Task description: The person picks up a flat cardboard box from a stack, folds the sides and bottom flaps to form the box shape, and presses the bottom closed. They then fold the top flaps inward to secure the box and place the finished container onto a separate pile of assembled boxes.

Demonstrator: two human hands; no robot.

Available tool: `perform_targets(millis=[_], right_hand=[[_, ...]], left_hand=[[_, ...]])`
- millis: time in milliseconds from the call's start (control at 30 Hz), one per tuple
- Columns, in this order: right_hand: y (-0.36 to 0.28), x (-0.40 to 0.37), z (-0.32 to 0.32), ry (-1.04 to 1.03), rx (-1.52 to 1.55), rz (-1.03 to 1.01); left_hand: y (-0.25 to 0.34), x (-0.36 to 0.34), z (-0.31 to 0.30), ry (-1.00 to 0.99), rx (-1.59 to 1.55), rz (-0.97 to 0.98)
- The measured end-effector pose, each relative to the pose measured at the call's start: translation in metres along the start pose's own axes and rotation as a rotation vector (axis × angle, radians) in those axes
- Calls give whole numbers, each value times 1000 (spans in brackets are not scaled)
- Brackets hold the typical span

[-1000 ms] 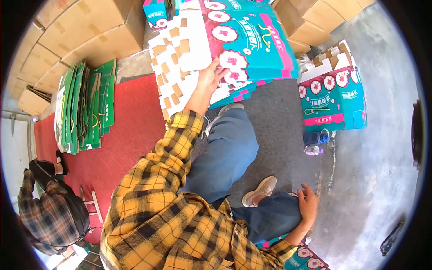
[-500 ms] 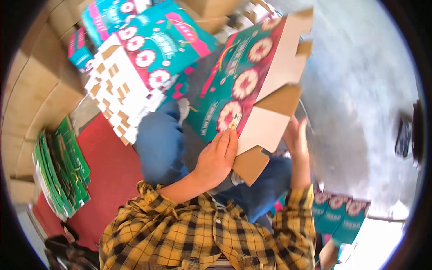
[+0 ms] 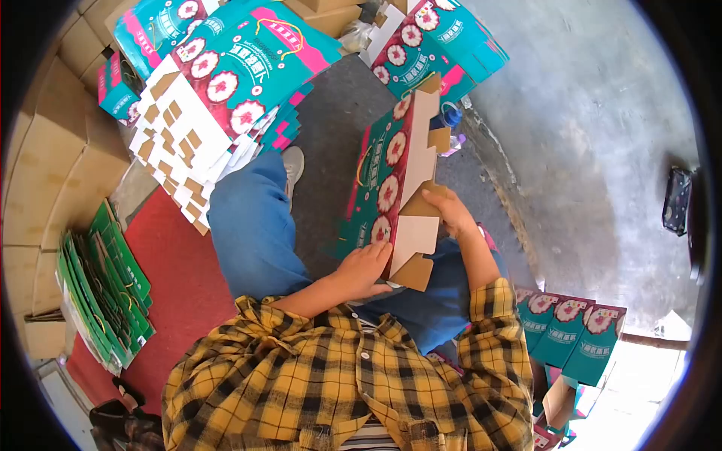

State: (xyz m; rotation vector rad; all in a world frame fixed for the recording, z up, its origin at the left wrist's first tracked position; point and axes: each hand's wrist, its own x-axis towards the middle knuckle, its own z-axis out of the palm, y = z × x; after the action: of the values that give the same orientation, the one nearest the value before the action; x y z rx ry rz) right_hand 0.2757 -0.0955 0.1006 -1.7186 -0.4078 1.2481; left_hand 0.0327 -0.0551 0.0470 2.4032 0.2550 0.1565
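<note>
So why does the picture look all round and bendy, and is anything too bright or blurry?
Head view: round with black corners, its edges bent, probably by a very wide lens; white glare at lower right, beside the standing boxes; the far left edge of the held box is blurred, but the left hand looks fairly clear.

So the left hand (image 3: 365,272) is off the pile (image 3: 263,56) now and on a box (image 3: 389,177) in front of the legs. And the right hand (image 3: 455,214)? Went from by the knee to behind the box, now it's on a brown flap (image 3: 414,204).
</note>
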Motion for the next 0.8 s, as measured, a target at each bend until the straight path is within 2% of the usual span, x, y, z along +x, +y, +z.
perform_targets(millis=[67,100,167,233,267,333,367,433,467,500,533,567,600,667,700,767,800], right_hand=[[-2,-2,2,-18,-46,-11],[-4,-2,2,-98,-38,-67],[-12,-1,3,-186,-32,-132],[-33,-13,6,-168,-274,-266],[-43,-15,2,-172,-271,-273],[-70,-23,-2,-120,-811,-548],[-85,-35,1,-85,-847,-604],[-112,-47,1,4,-1070,-564],[-122,-51,2,0,-1069,-565],[-130,-55,3,31,-1207,-662],[-136,-56,6,62,-1344,-762],[-141,-58,10,51,-1340,-764],[-145,-59,15,-18,-1375,-870],[-145,-55,21,-118,-1473,-1083],[-145,-53,26,-116,-1468,-1079],[-144,-50,38,-177,-1581,-1310],[-142,-45,40,-183,-1647,-1291]], left_hand=[[-3,-2,-15,82,-213,27],[-7,-1,-22,89,-209,24],[-19,2,-39,424,-295,-43],[-30,-1,-62,591,-254,-88],[-32,-3,-75,668,-208,-91],[-27,-10,-104,780,-142,-79],[-20,-14,-123,826,-91,-58],[-2,-24,-159,954,-13,29],[9,-29,-180,1019,71,86],[15,-33,-195,1072,117,148],[22,-37,-209,1032,146,121],[25,-40,-217,989,175,91],[23,-42,-217,985,180,81],[17,-43,-215,562,-7,-58],[10,-42,-207,408,78,-47],[-11,-38,-172,137,144,34],[-16,-35,-150,97,52,21]])
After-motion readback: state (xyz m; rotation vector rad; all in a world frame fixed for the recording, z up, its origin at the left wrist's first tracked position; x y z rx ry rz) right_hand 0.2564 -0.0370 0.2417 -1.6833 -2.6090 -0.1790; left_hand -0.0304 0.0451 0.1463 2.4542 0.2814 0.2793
